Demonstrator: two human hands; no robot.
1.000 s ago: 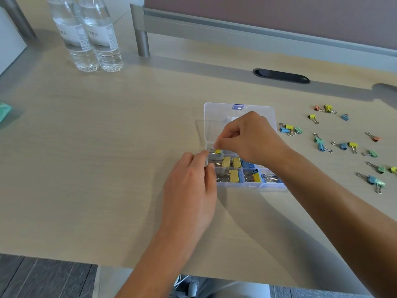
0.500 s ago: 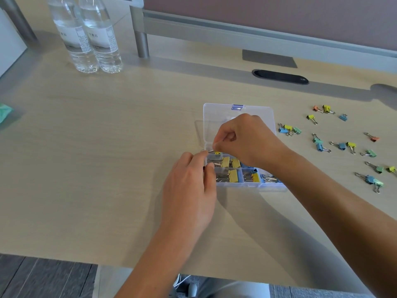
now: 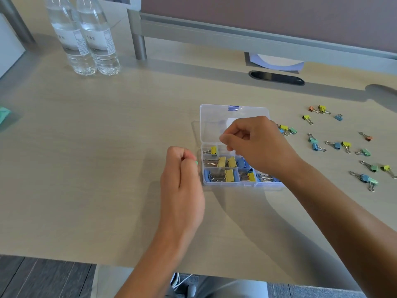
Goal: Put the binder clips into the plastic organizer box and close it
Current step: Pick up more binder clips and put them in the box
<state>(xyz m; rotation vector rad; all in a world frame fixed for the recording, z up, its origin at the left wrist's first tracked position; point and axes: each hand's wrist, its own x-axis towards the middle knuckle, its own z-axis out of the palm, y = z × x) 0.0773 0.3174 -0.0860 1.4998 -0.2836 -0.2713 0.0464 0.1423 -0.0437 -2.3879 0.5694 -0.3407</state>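
Observation:
The clear plastic organizer box (image 3: 206,181) sits mid-table with its lid (image 3: 214,123) laid open at the back and a blue latch (image 3: 233,108) on the far edge. Its compartments hold yellow and blue binder clips; one small yellow clip (image 3: 213,150) lies alone in the back-left cell. My right hand (image 3: 255,145) hovers over the box's back row with fingers curled and nothing visible in them. My left hand (image 3: 182,177) is just left of the box, curled, with a green clip tip (image 3: 196,162) showing at the fingertips. Several loose clips (image 3: 343,145) lie to the right.
Two water bottles (image 3: 86,39) stand at the back left. A grey partition rail (image 3: 236,37) and a black cable slot (image 3: 277,78) run along the back. A teal object (image 3: 3,114) lies at the left edge. The table's front edge (image 3: 64,258) is close.
My right hand has let go of the yellow clip in the back-left cell and lifted to the right. My left hand has come off the box's edge and curled up.

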